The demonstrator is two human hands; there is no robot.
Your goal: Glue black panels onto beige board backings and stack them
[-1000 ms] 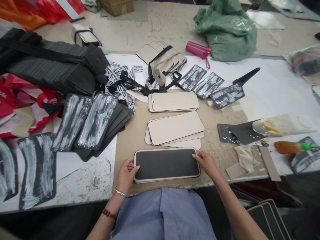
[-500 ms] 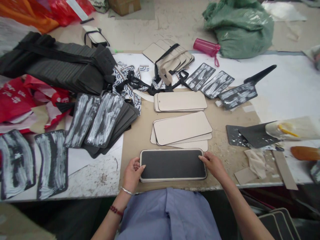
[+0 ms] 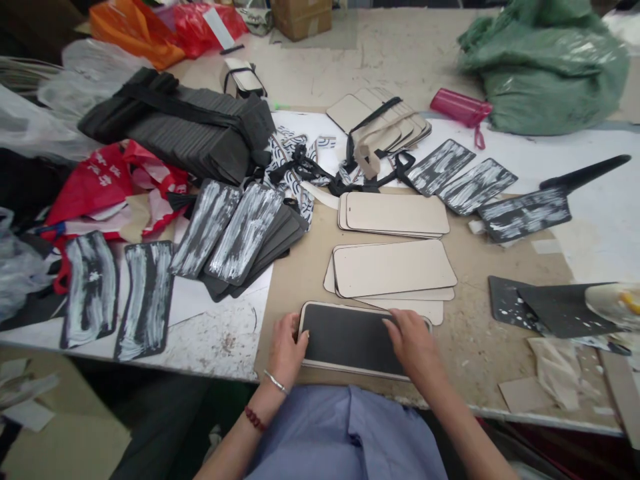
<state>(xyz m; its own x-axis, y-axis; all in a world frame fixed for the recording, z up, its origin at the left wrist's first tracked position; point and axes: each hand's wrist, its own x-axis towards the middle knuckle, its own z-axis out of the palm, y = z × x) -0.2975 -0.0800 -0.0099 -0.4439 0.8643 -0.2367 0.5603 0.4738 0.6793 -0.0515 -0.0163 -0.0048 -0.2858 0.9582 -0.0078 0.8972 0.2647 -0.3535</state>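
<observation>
1. Black panel [image 3: 350, 337]: a rounded rectangle with a pale rim, lying flat on a few pale boards at the near edge of the table [image 3: 470, 347], straight in front of the person.
2. Left hand [image 3: 287, 347]: at the panel's left end, fingers curled loosely, thumb tip touching the panel's edge; pressing rather than clasping.
3. Right hand [image 3: 413, 343]: laid palm down on the right part of the panel, fingers spread flat, nothing gripped.
4. Pale boards, near stack [image 3: 395, 268]: fanned, just beyond the panel and touching its far edge.
5. Pale boards, far stack [image 3: 395, 215]: squared up, behind the near stack.
6. Glue-smeared black panels [image 3: 240, 233]: a slanted pile left of the pale boards; two more [image 3: 117, 293] lie apart near the left table edge.
7. Three smeared panels [image 3: 480, 183]: in a row to the far right of the boards.
8. Bundle of black strips [image 3: 185, 130]: far left, tied with a band.
9. Green bag [image 3: 545, 63]: far right corner; pink bottle [image 3: 460, 107] just beside it.
10. Red plastic bag [image 3: 105, 187]: left, below the bundle.
</observation>
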